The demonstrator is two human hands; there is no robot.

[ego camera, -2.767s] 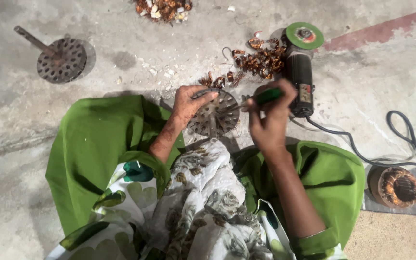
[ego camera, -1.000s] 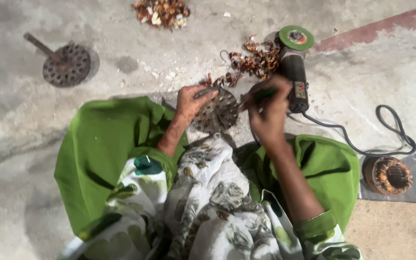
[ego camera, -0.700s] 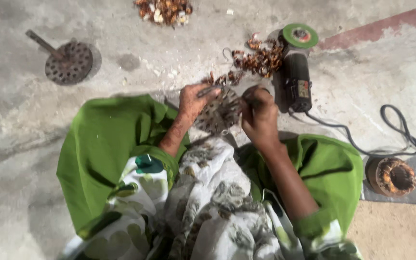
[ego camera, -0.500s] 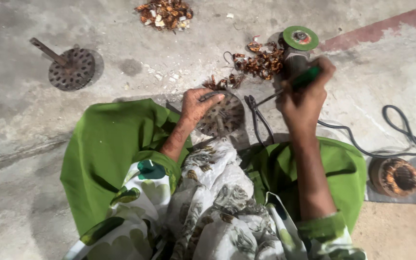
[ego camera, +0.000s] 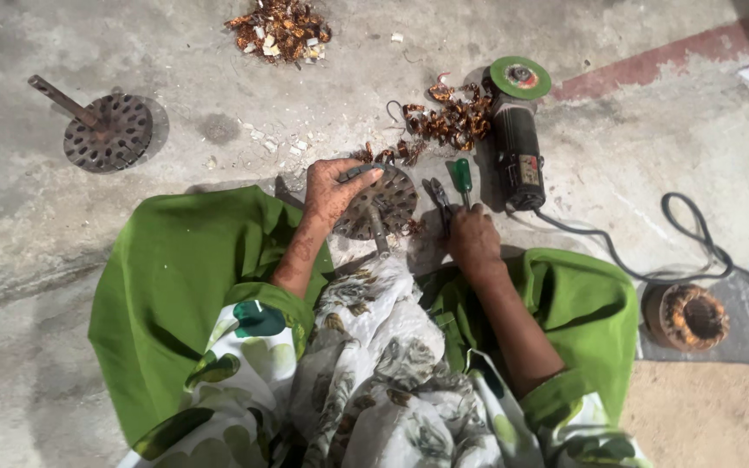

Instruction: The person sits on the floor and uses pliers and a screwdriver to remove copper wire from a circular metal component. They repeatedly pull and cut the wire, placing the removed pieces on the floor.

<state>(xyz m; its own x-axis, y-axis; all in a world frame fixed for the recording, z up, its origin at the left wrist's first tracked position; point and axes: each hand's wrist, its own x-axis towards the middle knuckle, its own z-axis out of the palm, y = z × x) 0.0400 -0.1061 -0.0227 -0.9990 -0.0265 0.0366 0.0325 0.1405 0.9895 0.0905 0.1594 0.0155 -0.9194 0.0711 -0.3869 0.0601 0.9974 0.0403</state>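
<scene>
Head view, single entry: my left hand (ego camera: 333, 186) clamps the rim of a round perforated metal rotor disc (ego camera: 385, 201), grey and rusty, lying flat on the concrete floor (ego camera: 175, 78); its shaft (ego camera: 378, 232) runs toward 6 o'clock, at my lap. My right hand (ego camera: 473, 238) rests fingers curled on dark pliers (ego camera: 438, 195), grip unclear, long axis 12 to 6. Green-handled screwdriver (ego camera: 462, 178) just beside, at 1 o'clock. Angle grinder (ego camera: 517, 139) with green wheel beyond it. Copper wire scraps (ego camera: 448, 117) at 12. Second disc (ego camera: 107, 130) at 10
</scene>
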